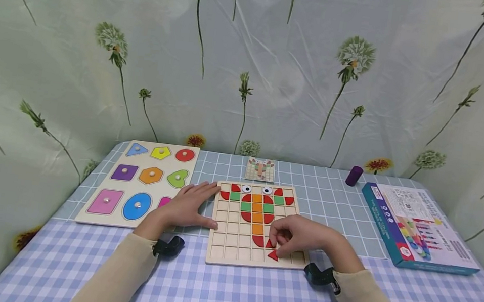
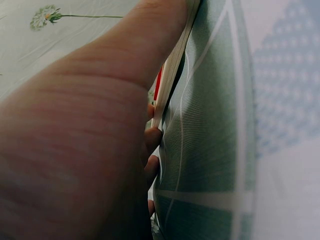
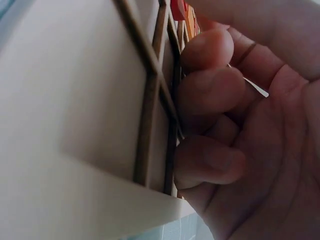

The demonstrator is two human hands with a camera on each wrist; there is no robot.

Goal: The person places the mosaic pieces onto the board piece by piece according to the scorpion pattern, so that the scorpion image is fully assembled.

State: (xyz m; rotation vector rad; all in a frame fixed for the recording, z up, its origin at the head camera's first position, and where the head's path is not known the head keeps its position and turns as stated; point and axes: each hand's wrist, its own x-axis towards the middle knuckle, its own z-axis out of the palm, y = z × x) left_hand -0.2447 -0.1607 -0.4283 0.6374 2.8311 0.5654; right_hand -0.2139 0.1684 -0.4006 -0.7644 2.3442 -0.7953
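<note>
A wooden grid board (image 1: pixel 228 254) lies on the table with red, green and orange pieces and two eye pieces set in its squares. My left hand (image 1: pixel 186 207) rests at the board's left edge, fingers spread and thumb along the rim. Over the lower right squares, my right hand (image 1: pixel 300 235) has curled fingers and pinches a small red triangle (image 1: pixel 273 255) between thumb and forefinger. Another red piece (image 1: pixel 270 244) shows beside the fingertips. In the right wrist view, curled fingers (image 3: pixel 212 92) touch the grid; a red piece (image 3: pixel 177 10) is partly hidden at the top.
A shape puzzle board (image 1: pixel 112 208) with knobbed pieces lies at the left, partly behind my left hand. Behind the grid board is a small pattern card (image 1: pixel 260 170). To the right are a purple cylinder (image 1: pixel 354 176) and a flat printed box (image 1: pixel 420 228).
</note>
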